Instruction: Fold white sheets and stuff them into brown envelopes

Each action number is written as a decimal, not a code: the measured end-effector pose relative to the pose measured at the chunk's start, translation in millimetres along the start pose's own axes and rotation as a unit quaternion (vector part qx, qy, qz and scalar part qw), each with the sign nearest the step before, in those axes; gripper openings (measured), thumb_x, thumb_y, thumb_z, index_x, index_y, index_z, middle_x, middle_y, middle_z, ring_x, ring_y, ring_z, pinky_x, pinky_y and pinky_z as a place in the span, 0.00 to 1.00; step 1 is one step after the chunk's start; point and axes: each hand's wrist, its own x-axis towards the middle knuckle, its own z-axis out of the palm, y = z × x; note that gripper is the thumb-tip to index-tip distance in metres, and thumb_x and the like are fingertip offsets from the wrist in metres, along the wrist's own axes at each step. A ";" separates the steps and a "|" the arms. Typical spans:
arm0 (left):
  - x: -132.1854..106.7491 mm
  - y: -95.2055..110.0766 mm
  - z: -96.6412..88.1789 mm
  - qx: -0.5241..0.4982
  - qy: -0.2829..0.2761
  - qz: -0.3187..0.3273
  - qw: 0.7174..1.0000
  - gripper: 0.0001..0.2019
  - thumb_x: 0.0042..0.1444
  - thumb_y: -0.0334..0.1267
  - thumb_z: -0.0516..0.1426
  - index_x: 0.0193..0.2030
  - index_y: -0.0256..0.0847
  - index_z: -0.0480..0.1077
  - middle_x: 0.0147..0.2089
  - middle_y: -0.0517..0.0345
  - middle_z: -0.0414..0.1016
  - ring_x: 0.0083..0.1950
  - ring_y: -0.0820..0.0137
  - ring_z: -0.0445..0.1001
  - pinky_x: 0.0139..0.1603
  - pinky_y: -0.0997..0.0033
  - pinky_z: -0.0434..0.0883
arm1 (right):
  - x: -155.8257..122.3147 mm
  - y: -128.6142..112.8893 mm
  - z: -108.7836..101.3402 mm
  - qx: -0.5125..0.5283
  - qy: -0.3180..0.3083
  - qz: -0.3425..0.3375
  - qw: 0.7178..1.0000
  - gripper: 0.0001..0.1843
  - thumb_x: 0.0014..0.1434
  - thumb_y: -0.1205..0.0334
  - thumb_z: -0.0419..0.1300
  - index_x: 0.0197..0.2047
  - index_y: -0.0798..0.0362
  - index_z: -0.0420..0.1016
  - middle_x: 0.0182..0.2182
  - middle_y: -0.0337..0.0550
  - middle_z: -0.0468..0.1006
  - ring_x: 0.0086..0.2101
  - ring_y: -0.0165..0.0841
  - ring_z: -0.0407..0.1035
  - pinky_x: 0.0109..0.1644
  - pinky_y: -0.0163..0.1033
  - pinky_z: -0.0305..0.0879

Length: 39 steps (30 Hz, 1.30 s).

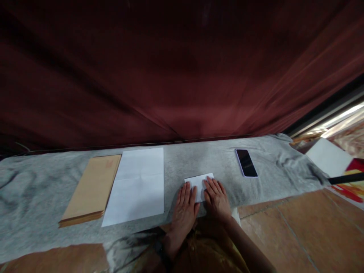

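A small folded sheet of white paper lies on the grey cloth near the front edge. My left hand rests flat over its left side, fingers stretched forward. On its right side lies my right hand, palm down with the fingers extended. Both hands press on the paper from above and cover part of it. Left of my hands is a large white paper sheet with faint crease lines. Beside that sheet sits a stack of brown envelopes.
A phone in a pale purple case lies right of my hands. Grey cloth covers the long narrow surface. Behind it hangs a dark red curtain. Tiled floor shows below, with a white object at far right.
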 end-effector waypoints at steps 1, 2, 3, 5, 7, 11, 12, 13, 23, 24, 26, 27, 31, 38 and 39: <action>0.3 0.8 -0.3 0.005 -0.002 0.000 1.000 0.28 0.65 0.36 0.54 0.71 0.35 0.57 0.74 0.39 0.56 0.75 0.54 0.54 0.70 0.48 0.62 | 0.8 -0.4 0.3 -0.003 0.000 0.002 1.000 0.28 0.68 0.63 0.51 0.71 0.50 0.60 0.67 0.48 0.65 0.67 0.45 0.57 0.70 0.58 0.53; 0.8 1.3 -0.7 0.008 -0.004 0.001 1.000 0.29 0.65 0.36 0.53 0.72 0.35 0.56 0.75 0.39 0.55 0.75 0.54 0.53 0.71 0.48 0.61 | 1.4 -0.8 0.8 -0.006 0.001 0.005 1.000 0.28 0.68 0.63 0.51 0.71 0.50 0.60 0.67 0.48 0.66 0.67 0.45 0.57 0.70 0.58 0.53; 1.8 1.5 -1.3 0.010 -0.006 0.003 1.000 0.29 0.65 0.36 0.52 0.72 0.35 0.56 0.75 0.40 0.55 0.76 0.55 0.53 0.71 0.49 0.60 | 1.8 -1.3 1.2 -0.010 0.003 0.008 1.000 0.29 0.68 0.64 0.50 0.71 0.50 0.61 0.67 0.48 0.66 0.67 0.45 0.58 0.70 0.58 0.52; 5.0 0.2 -2.9 0.010 -0.014 0.018 1.000 0.29 0.66 0.38 0.51 0.72 0.34 0.56 0.75 0.42 0.54 0.76 0.57 0.52 0.73 0.49 0.58 | 2.1 -2.2 1.7 -0.014 0.004 0.013 1.000 0.29 0.67 0.64 0.50 0.70 0.50 0.61 0.66 0.48 0.67 0.67 0.45 0.58 0.70 0.58 0.52; 9.2 -3.1 -4.9 0.006 -0.028 0.045 0.999 0.28 0.67 0.39 0.50 0.71 0.34 0.57 0.75 0.43 0.54 0.76 0.58 0.52 0.74 0.49 0.56 | 2.2 -3.1 1.4 -0.016 -0.001 0.016 1.000 0.29 0.67 0.64 0.50 0.70 0.51 0.61 0.66 0.48 0.67 0.66 0.45 0.58 0.70 0.58 0.52; 15.9 -11.9 -8.7 -0.020 -0.056 0.102 0.993 0.27 0.68 0.46 0.49 0.72 0.42 0.58 0.76 0.47 0.54 0.76 0.58 0.51 0.75 0.46 0.52 | 2.2 -4.5 -0.2 -0.028 -0.009 0.023 0.999 0.29 0.67 0.63 0.50 0.70 0.51 0.61 0.67 0.47 0.66 0.66 0.44 0.59 0.70 0.56 0.51; 16.5 -13.5 -9.3 -0.024 -0.061 0.109 0.992 0.27 0.69 0.47 0.49 0.72 0.43 0.58 0.76 0.47 0.54 0.77 0.58 0.51 0.75 0.46 0.51 | 2.3 -4.8 -0.3 -0.035 -0.010 0.028 0.999 0.29 0.67 0.63 0.50 0.70 0.51 0.61 0.67 0.47 0.65 0.66 0.44 0.58 0.70 0.55 0.51; 16.8 -14.5 -9.5 -0.026 -0.064 0.113 0.991 0.27 0.69 0.48 0.49 0.72 0.43 0.58 0.76 0.47 0.53 0.77 0.58 0.50 0.75 0.45 0.50 | 2.4 -4.9 -0.1 -0.043 -0.012 0.033 0.998 0.28 0.68 0.63 0.50 0.70 0.51 0.61 0.68 0.47 0.65 0.67 0.44 0.58 0.70 0.55 0.51; 16.6 -10.0 -8.7 0.013 -0.079 0.129 0.988 0.28 0.69 0.47 0.47 0.72 0.40 0.57 0.76 0.45 0.53 0.77 0.56 0.48 0.75 0.44 0.47 | 1.5 -2.0 4.0 -0.088 -0.007 0.026 0.996 0.29 0.68 0.61 0.49 0.70 0.52 0.60 0.71 0.50 0.58 0.67 0.44 0.55 0.69 0.52 0.50; 16.8 -9.7 -8.8 0.016 -0.080 0.130 0.988 0.28 0.69 0.47 0.47 0.72 0.39 0.57 0.76 0.45 0.53 0.77 0.56 0.48 0.75 0.44 0.46 | 1.1 -1.8 3.9 -0.086 -0.006 0.024 0.996 0.29 0.68 0.61 0.49 0.71 0.52 0.60 0.71 0.50 0.58 0.68 0.43 0.55 0.69 0.52 0.50; 17.1 -9.5 -9.1 0.019 -0.085 0.131 0.988 0.28 0.69 0.47 0.47 0.72 0.39 0.57 0.76 0.45 0.53 0.77 0.55 0.49 0.75 0.44 0.46 | 0.1 -1.2 4.1 -0.085 -0.008 0.023 0.996 0.28 0.68 0.61 0.49 0.71 0.52 0.60 0.71 0.50 0.57 0.68 0.43 0.54 0.70 0.53 0.49; 17.2 -9.4 -9.3 0.020 -0.088 0.132 0.987 0.28 0.69 0.47 0.47 0.72 0.39 0.57 0.76 0.45 0.53 0.77 0.55 0.49 0.75 0.45 0.46 | -0.5 -0.8 4.4 -0.085 -0.009 0.022 0.996 0.28 0.69 0.60 0.49 0.71 0.52 0.60 0.71 0.50 0.57 0.68 0.43 0.54 0.70 0.53 0.48; 17.4 -9.3 -9.4 0.021 -0.097 0.133 0.986 0.29 0.69 0.48 0.46 0.73 0.38 0.56 0.76 0.44 0.53 0.77 0.55 0.50 0.75 0.45 0.46 | -2.2 1.9 7.0 -0.086 -0.011 0.014 0.996 0.29 0.69 0.59 0.49 0.72 0.53 0.58 0.72 0.51 0.55 0.69 0.44 0.53 0.71 0.54 0.47; 16.4 -8.2 -8.6 0.026 -0.103 0.129 0.986 0.29 0.69 0.47 0.46 0.73 0.37 0.55 0.76 0.42 0.52 0.77 0.55 0.50 0.75 0.44 0.45 | -3.0 5.7 9.3 -0.076 -0.006 0.005 0.997 0.30 0.71 0.58 0.48 0.73 0.52 0.54 0.72 0.52 0.54 0.69 0.46 0.53 0.70 0.57 0.48; 16.4 -8.1 -8.7 0.028 -0.104 0.129 0.986 0.30 0.69 0.47 0.46 0.73 0.37 0.54 0.76 0.42 0.52 0.77 0.55 0.50 0.75 0.44 0.45 | -3.0 5.5 8.4 -0.074 -0.007 0.005 0.997 0.30 0.71 0.58 0.48 0.74 0.52 0.53 0.72 0.52 0.54 0.69 0.46 0.52 0.70 0.58 0.47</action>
